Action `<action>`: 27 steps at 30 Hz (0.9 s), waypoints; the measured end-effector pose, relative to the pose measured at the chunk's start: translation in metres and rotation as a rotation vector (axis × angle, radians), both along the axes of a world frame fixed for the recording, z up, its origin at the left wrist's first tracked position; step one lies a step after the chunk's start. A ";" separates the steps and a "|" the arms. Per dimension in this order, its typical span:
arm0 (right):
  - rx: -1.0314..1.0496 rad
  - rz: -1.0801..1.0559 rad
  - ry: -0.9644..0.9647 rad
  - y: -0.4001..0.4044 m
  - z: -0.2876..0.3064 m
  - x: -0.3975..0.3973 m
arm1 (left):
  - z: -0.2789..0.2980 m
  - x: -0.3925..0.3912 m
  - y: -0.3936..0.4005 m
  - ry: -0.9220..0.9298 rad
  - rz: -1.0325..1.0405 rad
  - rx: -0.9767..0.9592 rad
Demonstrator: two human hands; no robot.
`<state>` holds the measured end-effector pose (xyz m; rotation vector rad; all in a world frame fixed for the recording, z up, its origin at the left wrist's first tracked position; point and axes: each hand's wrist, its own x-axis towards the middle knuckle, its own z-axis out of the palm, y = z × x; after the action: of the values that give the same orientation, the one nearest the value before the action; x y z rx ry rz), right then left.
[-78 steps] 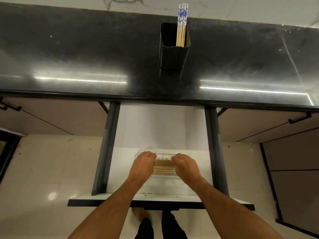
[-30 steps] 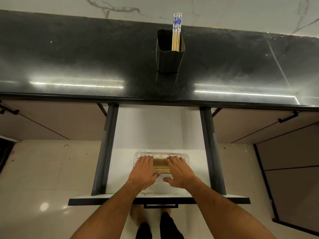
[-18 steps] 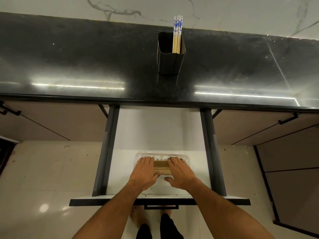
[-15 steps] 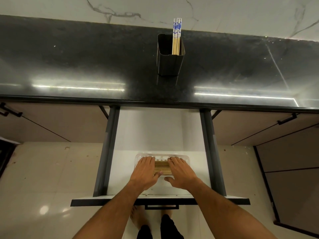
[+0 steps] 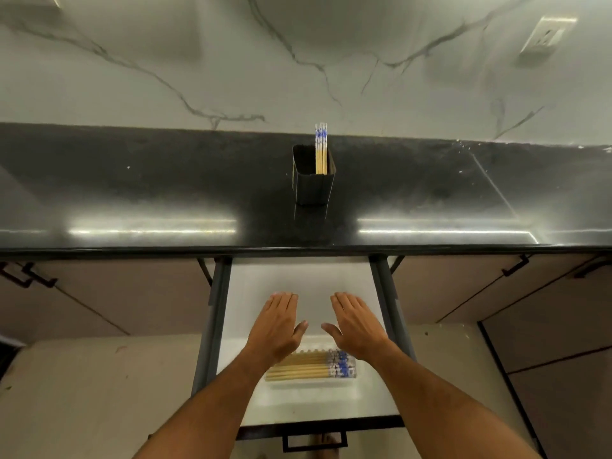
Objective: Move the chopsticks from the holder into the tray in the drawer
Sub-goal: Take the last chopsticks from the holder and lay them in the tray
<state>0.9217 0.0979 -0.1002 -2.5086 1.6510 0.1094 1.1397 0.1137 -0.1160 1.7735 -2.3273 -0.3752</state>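
A dark square holder [image 5: 313, 185] stands on the black counter with a few bamboo chopsticks [image 5: 321, 150], blue-patterned at the top, upright in it. Below, a white drawer [image 5: 298, 279] is pulled out. In it lies a clear tray [image 5: 331, 383] holding several chopsticks [image 5: 309, 368] side by side, patterned ends to the right. My left hand [image 5: 276, 326] and my right hand [image 5: 356, 323] hover flat and empty above the drawer, just beyond the tray, fingers pointing toward the counter. My left wrist hides the tray's left end.
The black counter [image 5: 132, 193] runs across the view, backed by a marble wall with a socket [image 5: 546, 36] at the upper right. Dark drawer rails [image 5: 215, 313] flank the drawer. Closed cabinet doors [image 5: 463, 293] with black handles sit on both sides. My feet show below the drawer front.
Both hands have lifted off the chopsticks in the tray and moved forward toward the counter. The camera has tilted up, showing more wall.
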 end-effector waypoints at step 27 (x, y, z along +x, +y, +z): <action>-0.498 0.000 -0.165 -0.309 0.166 0.025 | 0.177 -0.038 -0.324 0.045 0.069 -0.480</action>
<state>0.9466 -0.2114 0.0655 -2.7575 1.7827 -0.5607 1.1019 -0.2099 0.0605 1.5790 -2.0873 0.1458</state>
